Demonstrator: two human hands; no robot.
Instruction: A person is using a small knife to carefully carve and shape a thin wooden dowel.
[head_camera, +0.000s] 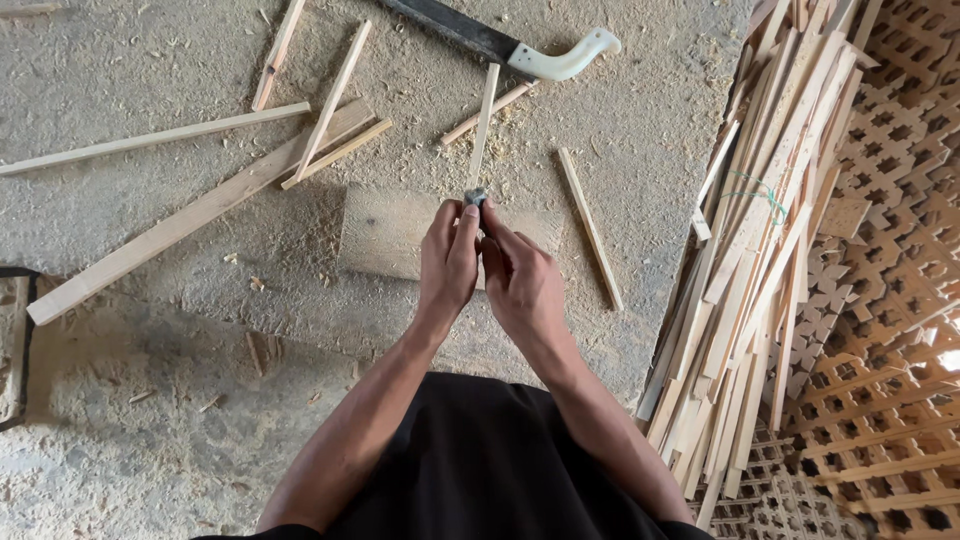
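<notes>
Two hands: left hand (447, 262) and right hand (515, 282) meet over the flat board (385, 232), palms facing each other.
Held thing: small grey object (475, 195), pinched at the fingertips of both hands, just above the board's far edge; its kind is too small to tell.
Fingers: closed narrow around the small grey object from both sides; left thumb lies on top of it.
Thin stick: a slim wooden stick (484, 122) runs away from the board, its near end at the object; touching or just behind it, cannot tell.
Handling, judged: object looks light, hard and compact, easy to drop; a fingertip pinch on its sides suits it. The stick looks light, stiff, likely to snap if bent; best held near the working end.
Beyond board: handsaw (500, 42), white handle.
Right of board: bundle of slats (750, 260) against lattice panels (890, 300).
Left of board: loose sticks, one long plank (190, 220), sawdust on the floor.
</notes>
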